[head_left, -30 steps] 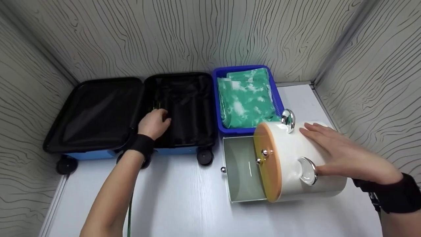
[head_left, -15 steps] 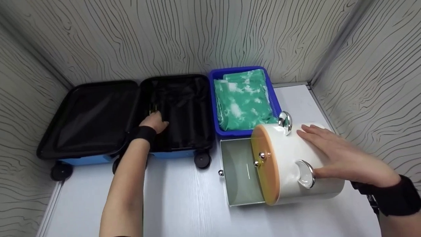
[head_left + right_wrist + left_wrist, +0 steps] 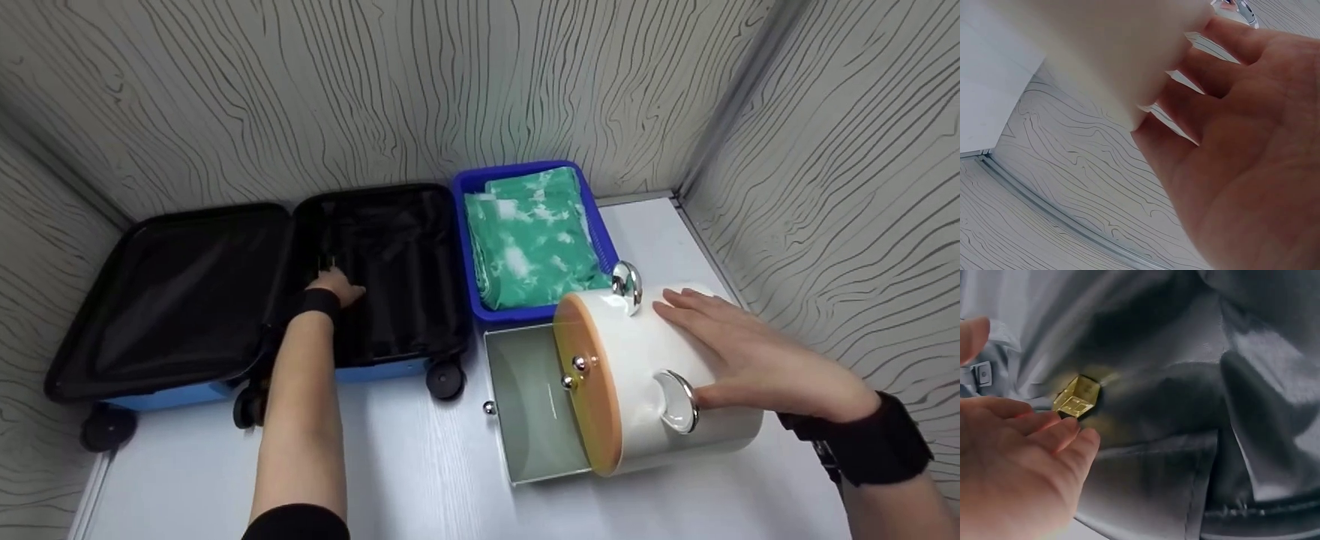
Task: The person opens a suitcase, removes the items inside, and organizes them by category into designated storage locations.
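My left hand (image 3: 335, 286) is down inside the right half of an open black-lined suitcase (image 3: 401, 300). In the left wrist view its thumb stands apart from the extended fingers (image 3: 1053, 430). A small gold cube (image 3: 1077, 396) with dotted faces lies at the fingertips against the dark lining; whether they touch it is unclear. My right hand (image 3: 750, 360) rests with spread fingers on the side of a white rounded drawer box (image 3: 652, 330) with an orange-rimmed front. Its thumb lies by a chrome-edged handle (image 3: 679, 403). A grey-green drawer (image 3: 525, 405) sticks out of the box to the left.
Behind the drawer stands a blue basket (image 3: 466, 277) holding folded green-and-white cloth (image 3: 525, 240). The suitcase's other half (image 3: 180, 300) lies open at the left, with black wheels (image 3: 445, 380) at the front. Wood-grain panels (image 3: 360, 90) enclose the white table (image 3: 405, 465).
My left hand has reached slightly deeper into the suitcase, and its arm has straightened. The whole head view has shifted, moving things left and down. The right hand stays on the box.
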A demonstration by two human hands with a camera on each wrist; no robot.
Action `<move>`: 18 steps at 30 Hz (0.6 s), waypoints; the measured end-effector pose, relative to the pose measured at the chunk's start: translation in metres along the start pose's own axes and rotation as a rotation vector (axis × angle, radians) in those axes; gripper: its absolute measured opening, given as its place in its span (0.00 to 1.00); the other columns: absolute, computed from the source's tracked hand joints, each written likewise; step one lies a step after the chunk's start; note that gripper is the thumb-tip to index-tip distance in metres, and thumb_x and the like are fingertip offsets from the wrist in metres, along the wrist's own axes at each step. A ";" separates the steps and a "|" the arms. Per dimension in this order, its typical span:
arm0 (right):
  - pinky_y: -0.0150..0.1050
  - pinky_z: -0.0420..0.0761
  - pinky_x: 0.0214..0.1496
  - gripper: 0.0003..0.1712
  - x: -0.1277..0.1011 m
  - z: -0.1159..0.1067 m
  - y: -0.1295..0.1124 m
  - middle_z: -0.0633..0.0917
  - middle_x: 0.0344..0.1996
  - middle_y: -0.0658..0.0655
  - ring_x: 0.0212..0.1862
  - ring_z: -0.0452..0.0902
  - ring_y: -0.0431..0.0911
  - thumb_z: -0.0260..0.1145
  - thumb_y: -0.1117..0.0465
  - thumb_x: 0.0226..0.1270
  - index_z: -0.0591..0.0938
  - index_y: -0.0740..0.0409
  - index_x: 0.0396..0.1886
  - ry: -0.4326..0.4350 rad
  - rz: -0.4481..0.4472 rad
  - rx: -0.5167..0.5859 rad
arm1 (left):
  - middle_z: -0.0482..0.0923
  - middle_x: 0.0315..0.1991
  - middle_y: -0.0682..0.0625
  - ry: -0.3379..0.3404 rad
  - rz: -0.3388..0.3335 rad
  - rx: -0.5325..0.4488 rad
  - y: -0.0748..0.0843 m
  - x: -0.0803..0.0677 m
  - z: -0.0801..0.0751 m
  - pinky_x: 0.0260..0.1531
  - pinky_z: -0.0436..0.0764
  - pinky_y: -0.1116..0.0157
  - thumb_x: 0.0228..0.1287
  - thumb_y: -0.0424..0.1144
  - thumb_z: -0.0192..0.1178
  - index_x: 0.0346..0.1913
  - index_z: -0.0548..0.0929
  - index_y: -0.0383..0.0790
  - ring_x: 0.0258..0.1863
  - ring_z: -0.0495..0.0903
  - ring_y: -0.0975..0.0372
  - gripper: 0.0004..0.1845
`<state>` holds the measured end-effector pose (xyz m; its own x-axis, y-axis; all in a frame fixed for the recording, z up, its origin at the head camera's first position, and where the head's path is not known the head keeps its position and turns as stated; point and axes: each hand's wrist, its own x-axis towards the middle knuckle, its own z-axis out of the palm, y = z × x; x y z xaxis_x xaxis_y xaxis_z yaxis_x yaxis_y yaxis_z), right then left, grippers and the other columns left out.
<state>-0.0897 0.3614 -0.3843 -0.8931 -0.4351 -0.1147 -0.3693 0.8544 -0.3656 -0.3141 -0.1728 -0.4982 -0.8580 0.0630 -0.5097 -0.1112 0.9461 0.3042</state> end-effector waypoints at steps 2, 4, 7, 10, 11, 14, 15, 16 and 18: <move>0.66 0.56 0.73 0.63 0.000 0.001 -0.002 0.60 0.80 0.58 0.79 0.50 0.60 0.79 0.53 0.44 0.61 0.52 0.82 -0.011 0.005 0.007 | 0.38 0.75 0.18 -0.020 -0.008 -0.007 -0.001 0.001 0.001 0.75 0.54 0.45 0.80 0.52 0.46 0.75 0.39 0.14 0.76 0.44 0.32 0.47; 0.67 0.56 0.73 0.63 0.000 0.003 -0.003 0.59 0.80 0.57 0.79 0.50 0.60 0.79 0.53 0.45 0.60 0.52 0.82 -0.020 0.010 0.009 | 0.35 0.76 0.18 -0.031 -0.026 -0.026 -0.001 0.001 0.002 0.75 0.53 0.45 0.79 0.52 0.47 0.75 0.37 0.14 0.76 0.43 0.32 0.49; 0.67 0.55 0.73 0.62 0.000 0.003 -0.005 0.58 0.80 0.57 0.80 0.49 0.59 0.79 0.53 0.46 0.60 0.51 0.82 -0.023 0.017 0.003 | 0.31 0.75 0.18 -0.062 -0.051 -0.048 -0.002 0.002 0.002 0.75 0.52 0.44 0.77 0.53 0.49 0.75 0.34 0.14 0.76 0.40 0.30 0.51; 0.66 0.55 0.74 0.62 0.000 0.004 -0.006 0.59 0.80 0.57 0.79 0.50 0.59 0.80 0.52 0.46 0.60 0.51 0.82 -0.021 0.024 -0.009 | 0.28 0.75 0.18 -0.082 -0.057 -0.068 -0.007 0.009 0.004 0.75 0.50 0.44 0.75 0.54 0.49 0.75 0.33 0.14 0.76 0.38 0.30 0.52; 0.66 0.55 0.74 0.61 0.001 0.004 -0.006 0.59 0.80 0.57 0.79 0.50 0.59 0.80 0.51 0.47 0.61 0.51 0.82 -0.018 0.025 -0.014 | 0.27 0.75 0.17 -0.087 -0.054 -0.072 -0.008 0.010 0.004 0.75 0.50 0.44 0.75 0.54 0.49 0.74 0.33 0.14 0.76 0.37 0.30 0.53; 0.66 0.55 0.74 0.61 0.002 0.003 -0.006 0.60 0.80 0.58 0.79 0.51 0.60 0.80 0.49 0.48 0.61 0.52 0.82 -0.017 0.034 -0.027 | 0.26 0.75 0.17 -0.081 -0.047 -0.071 -0.014 0.018 0.003 0.75 0.49 0.43 0.73 0.56 0.50 0.74 0.32 0.14 0.76 0.37 0.29 0.55; 0.66 0.55 0.74 0.61 0.002 0.003 -0.007 0.60 0.80 0.58 0.79 0.51 0.60 0.80 0.49 0.48 0.61 0.52 0.82 -0.015 0.035 -0.033 | 0.26 0.75 0.17 -0.079 -0.046 -0.068 -0.016 0.022 0.003 0.75 0.49 0.43 0.72 0.57 0.51 0.74 0.32 0.14 0.76 0.37 0.29 0.56; 0.66 0.55 0.74 0.61 0.002 0.002 -0.007 0.60 0.79 0.58 0.79 0.51 0.60 0.80 0.48 0.49 0.61 0.52 0.82 -0.014 0.038 -0.038 | 0.26 0.75 0.17 -0.082 -0.042 -0.073 -0.016 0.021 0.002 0.75 0.48 0.43 0.72 0.57 0.50 0.74 0.32 0.14 0.76 0.37 0.29 0.56; 0.66 0.54 0.74 0.61 0.002 0.001 -0.007 0.60 0.80 0.59 0.79 0.51 0.60 0.79 0.49 0.48 0.61 0.53 0.82 -0.017 0.044 -0.044 | 0.28 0.74 0.17 -0.085 -0.028 -0.076 -0.016 0.021 0.000 0.75 0.49 0.43 0.71 0.56 0.50 0.74 0.33 0.14 0.76 0.37 0.29 0.55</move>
<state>-0.0886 0.3543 -0.3830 -0.9042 -0.4015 -0.1455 -0.3413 0.8842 -0.3188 -0.3302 -0.1863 -0.5141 -0.8087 0.0667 -0.5844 -0.1751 0.9212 0.3474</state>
